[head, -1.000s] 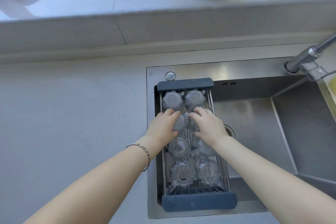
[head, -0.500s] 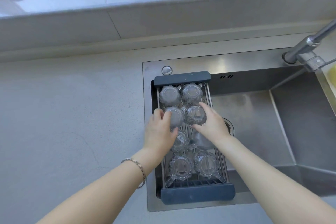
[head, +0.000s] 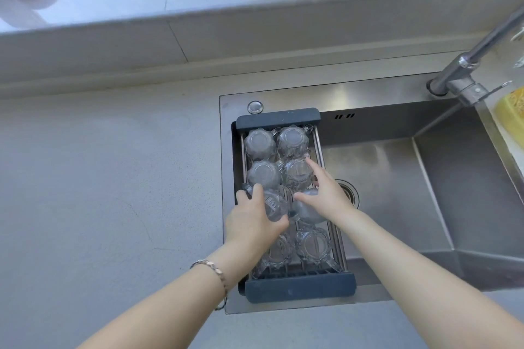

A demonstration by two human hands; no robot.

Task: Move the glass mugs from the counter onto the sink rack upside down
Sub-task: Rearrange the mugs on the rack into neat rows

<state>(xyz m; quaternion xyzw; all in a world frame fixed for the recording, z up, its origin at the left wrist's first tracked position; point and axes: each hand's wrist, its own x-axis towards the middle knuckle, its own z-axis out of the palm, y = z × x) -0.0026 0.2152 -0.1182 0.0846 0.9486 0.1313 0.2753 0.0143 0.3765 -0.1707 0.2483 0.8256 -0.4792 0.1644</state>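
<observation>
Glass mugs (head: 292, 142) fill the sink rack (head: 300, 287) in pairs, bases up; left hand (head: 252, 224) grips one mug (head: 273, 205), right hand (head: 326, 193) spreads across two.

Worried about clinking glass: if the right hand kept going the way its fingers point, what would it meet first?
Likely the back-right mug. The right hand points up-left past the mug it already touches. Height is unclear.
</observation>
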